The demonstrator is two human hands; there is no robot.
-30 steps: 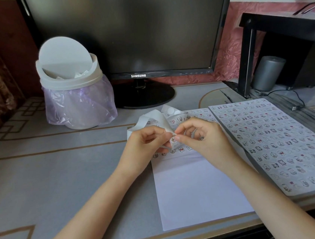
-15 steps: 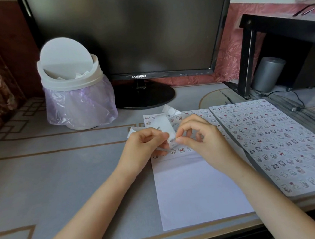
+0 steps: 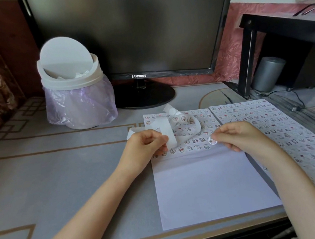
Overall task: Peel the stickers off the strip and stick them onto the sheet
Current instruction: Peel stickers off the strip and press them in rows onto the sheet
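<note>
So this was the sticking step: left hand (image 3: 146, 146) pinched the curly strip (image 3: 166, 132) over the sheet (image 3: 209, 182), right hand (image 3: 237, 135) pinched a peeled sticker (image 3: 212, 140) at the bottom row's end, which probably needed pressing flat next.

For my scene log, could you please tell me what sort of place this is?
Probably a home workspace or small office: a Samsung monitor at the back of the desk, a swing-lid bin with a plastic liner beside it, and a grey speaker under a black shelf.
</note>
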